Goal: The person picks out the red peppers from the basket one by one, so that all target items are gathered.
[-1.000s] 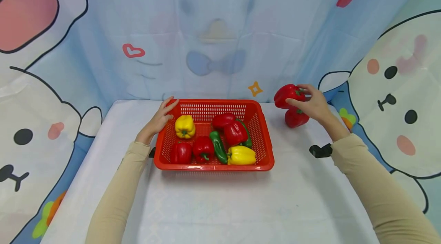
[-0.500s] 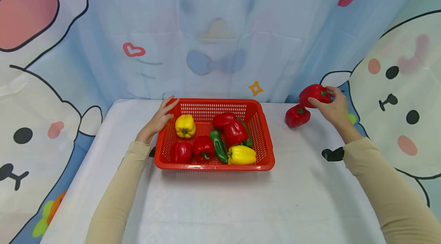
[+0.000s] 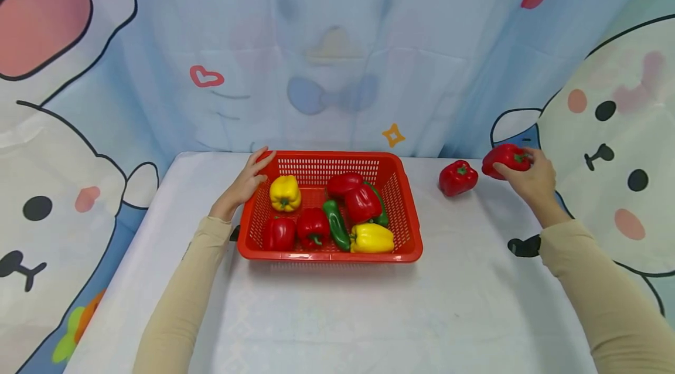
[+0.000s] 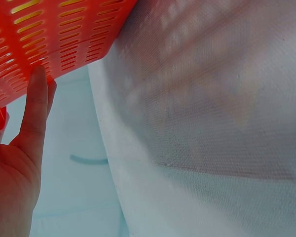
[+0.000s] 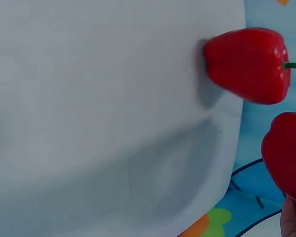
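Note:
My right hand [image 3: 537, 186] grips a red bell pepper [image 3: 505, 161] near the table's far right corner, fingers and thumb around its stem end. In the right wrist view this pepper [image 5: 288, 153] shows at the right edge with a fingertip under it. Left of it, another red bell pepper [image 3: 457, 178] sits on the table, stem up. My left hand [image 3: 244, 185] rests at the far left corner of a red plastic basket [image 3: 329, 256]. In the left wrist view, straight fingers [image 4: 35, 103] touch the basket's slotted outer wall [image 4: 71, 49].
Inside the basket are a yellow bell pepper [image 3: 285, 193], another yellow pepper [image 3: 372, 238], several red peppers [image 3: 313, 226] and a green chili pepper [image 3: 336, 225]. A white cloth covers the table [image 3: 337, 315]. A printed blue curtain [image 3: 337, 98] hangs behind.
My right hand has carried its red pepper to the right, away from above the other red pepper, and a little lower. My left hand and the basket keep their place.

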The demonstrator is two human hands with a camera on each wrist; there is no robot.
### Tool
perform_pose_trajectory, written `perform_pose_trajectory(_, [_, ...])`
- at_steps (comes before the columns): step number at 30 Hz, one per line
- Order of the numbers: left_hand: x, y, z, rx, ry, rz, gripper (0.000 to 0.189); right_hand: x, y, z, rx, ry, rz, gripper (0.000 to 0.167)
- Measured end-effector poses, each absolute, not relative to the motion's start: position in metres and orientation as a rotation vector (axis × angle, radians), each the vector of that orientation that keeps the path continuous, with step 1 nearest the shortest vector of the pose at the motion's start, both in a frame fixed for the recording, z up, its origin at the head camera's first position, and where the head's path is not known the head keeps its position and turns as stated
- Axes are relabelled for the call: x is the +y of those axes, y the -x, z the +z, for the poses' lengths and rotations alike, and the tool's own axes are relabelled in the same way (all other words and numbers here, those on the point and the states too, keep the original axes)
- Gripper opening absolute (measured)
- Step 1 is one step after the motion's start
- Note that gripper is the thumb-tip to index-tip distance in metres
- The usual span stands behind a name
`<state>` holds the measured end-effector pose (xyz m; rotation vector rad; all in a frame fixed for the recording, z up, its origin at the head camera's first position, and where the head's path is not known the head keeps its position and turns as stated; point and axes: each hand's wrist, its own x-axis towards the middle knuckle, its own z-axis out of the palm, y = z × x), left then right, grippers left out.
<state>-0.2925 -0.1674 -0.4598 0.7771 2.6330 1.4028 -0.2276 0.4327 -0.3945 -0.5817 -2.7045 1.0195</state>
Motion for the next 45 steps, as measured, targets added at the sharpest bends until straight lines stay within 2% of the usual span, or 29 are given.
perform_pose_trajectory(23, [-0.166,0.293,-0.460,2.626,-0.761,1.410,0.062,0.446,0.226,-0.440,-2.843,0.588,0.968,0.088])
perform_pose_trajectory(45, [-0.167,0.294,-0.460,2.626,-0.746,1.403,0.063,0.442,0.225,-0.446,-2.821,0.608,1.143,0.094])
